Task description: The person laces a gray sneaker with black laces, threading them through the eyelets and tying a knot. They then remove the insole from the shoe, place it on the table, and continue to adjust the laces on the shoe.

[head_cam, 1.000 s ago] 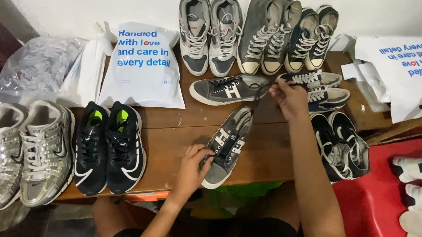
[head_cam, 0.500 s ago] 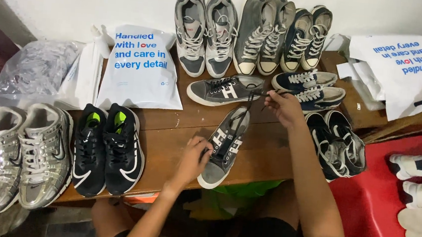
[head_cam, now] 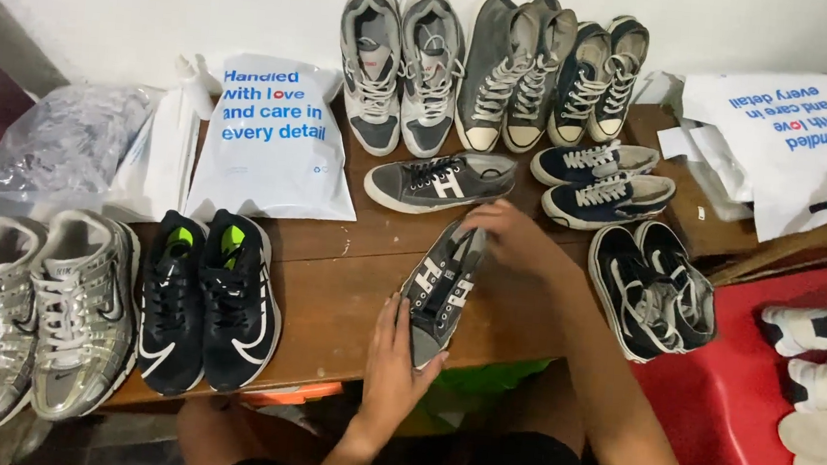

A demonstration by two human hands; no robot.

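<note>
A dark grey canvas sneaker (head_cam: 444,284) with white side marks lies on the wooden table (head_cam: 340,291), toe toward me. My left hand (head_cam: 393,364) holds its toe end at the table's front edge. My right hand (head_cam: 516,236) rests on its heel and tongue end, fingers at the laces. Its matching sneaker (head_cam: 440,181) lies sideways just behind.
Black sneakers (head_cam: 207,300) and silver sneakers (head_cam: 33,316) sit at the left. Grey trainers (head_cam: 402,64), grey high-tops (head_cam: 515,68), navy high-tops (head_cam: 598,75), navy low shoes (head_cam: 599,183) and black shoes (head_cam: 655,291) fill the back and right. White printed bags (head_cam: 268,137) lie nearby. A red surface (head_cam: 743,416) holds white shoes.
My right hand has come down from pulling a lace up and back; it now rests on the shoe's heel end. My left hand stays on the toe.
</note>
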